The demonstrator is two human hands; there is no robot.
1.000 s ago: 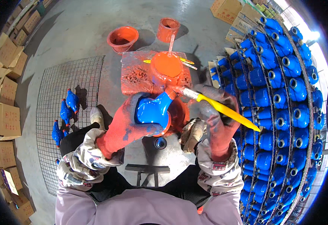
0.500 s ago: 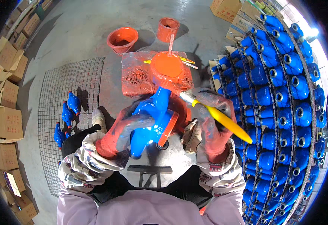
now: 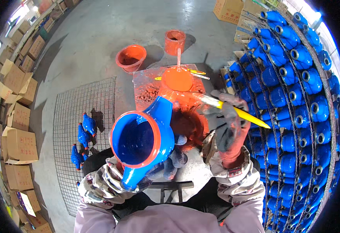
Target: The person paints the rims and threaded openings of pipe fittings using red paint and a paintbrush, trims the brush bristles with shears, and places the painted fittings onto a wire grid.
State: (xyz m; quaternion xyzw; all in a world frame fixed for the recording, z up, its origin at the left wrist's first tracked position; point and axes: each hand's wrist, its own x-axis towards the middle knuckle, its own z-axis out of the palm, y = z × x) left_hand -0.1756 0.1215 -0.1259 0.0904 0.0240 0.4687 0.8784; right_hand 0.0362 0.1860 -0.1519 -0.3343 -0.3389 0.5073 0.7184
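Note:
My left hand (image 3: pixel 173 161), in a stained grey and red glove, grips a blue water meter body (image 3: pixel 165 139) from beneath; most of that hand is hidden behind it. The body's round hollow faces up, its rim coated orange-red. One pipe end points away from me and is orange-red too; the other, plain blue, points back toward my left sleeve. In my gloved right hand (image 3: pixel 232 120) is a paintbrush with a yellow handle (image 3: pixel 253 118). Its orange-wet bristles lie close to the far pipe end; whether they touch is unclear. Just beyond sits an orange paint pot (image 3: pixel 177 79) with a stick in it.
The pot stands on a paint-spattered board (image 3: pixel 144 83) with other brushes. Two orange buckets (image 3: pixel 131 57) are farther back. At left, several blue bodies rest on a wire mesh (image 3: pixel 67 128), with cardboard boxes (image 3: pixel 20 144) beyond. A tall rack of blue bodies (image 3: pixel 288 130) rises close at right.
My left hand has turned the meter body so its open bowl now faces up, shifting it left. The brush has moved slightly right along with my right hand. The view has shifted a little.

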